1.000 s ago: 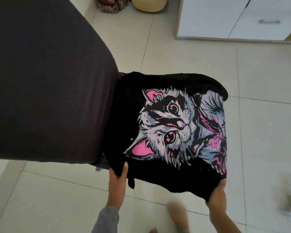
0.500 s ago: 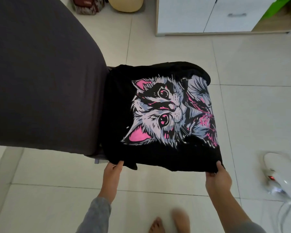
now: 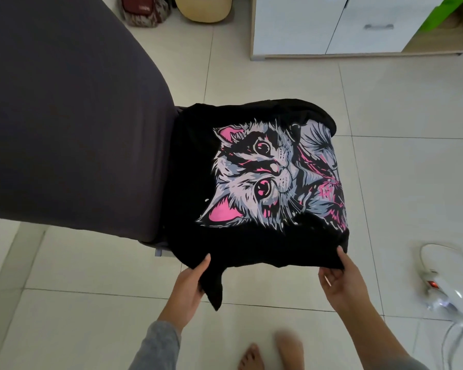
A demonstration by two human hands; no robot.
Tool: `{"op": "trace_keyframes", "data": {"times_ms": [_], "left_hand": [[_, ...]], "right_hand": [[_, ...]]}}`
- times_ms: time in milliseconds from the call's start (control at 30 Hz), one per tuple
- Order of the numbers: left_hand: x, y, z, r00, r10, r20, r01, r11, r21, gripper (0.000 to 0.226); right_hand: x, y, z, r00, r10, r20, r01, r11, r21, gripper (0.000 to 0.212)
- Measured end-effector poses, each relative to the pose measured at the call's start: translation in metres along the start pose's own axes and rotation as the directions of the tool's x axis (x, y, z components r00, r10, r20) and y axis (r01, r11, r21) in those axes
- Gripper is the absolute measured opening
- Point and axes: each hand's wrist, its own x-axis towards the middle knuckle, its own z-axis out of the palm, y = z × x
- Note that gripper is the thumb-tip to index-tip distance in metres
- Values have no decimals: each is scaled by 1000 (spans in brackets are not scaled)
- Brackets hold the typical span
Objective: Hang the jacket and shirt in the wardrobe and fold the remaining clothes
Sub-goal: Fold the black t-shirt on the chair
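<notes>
A folded black T-shirt (image 3: 193, 166) with a grey and pink cat print hangs level in the air, its left side against the corner of a bed. My left hand (image 3: 189, 285) grips its near left corner, thumb on top, and a small flap of cloth dangles below that hand. At the near right corner my right hand (image 3: 341, 280) holds the edge, thumb on top and fingers curled under the fabric.
A bed with a dark grey sheet (image 3: 64, 116) fills the left. A white cabinet (image 3: 332, 25) stands at the back right, a guitar (image 3: 203, 8) and a red bag (image 3: 142, 8) at the back. A white fan base (image 3: 444, 279) sits right. My bare feet (image 3: 273, 351) are below.
The shirt has been pulled a little toward me off the bed corner. My right hand's grip shifted along the near edge and the view has tilted up.
</notes>
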Motion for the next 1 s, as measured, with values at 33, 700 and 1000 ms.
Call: {"op": "trace_keyframes", "data": {"times_ms": [33,700,1000], "left_hand": [[-1,0,-1,1000,9,-2,-9,1000,-6,39],[-11,-1,2,921,187,-342,-193,981,18,39],[-11,-6,2,868,254,-426,-209,966,150,28]], "right_hand": [[0,-1,0,999,-36,-4,36,998,41,17],[9,-14,-9,873,-315,-372,263,947,-185,15],[9,-19,-20,988,-31,-151,118,781,613,23]]}}
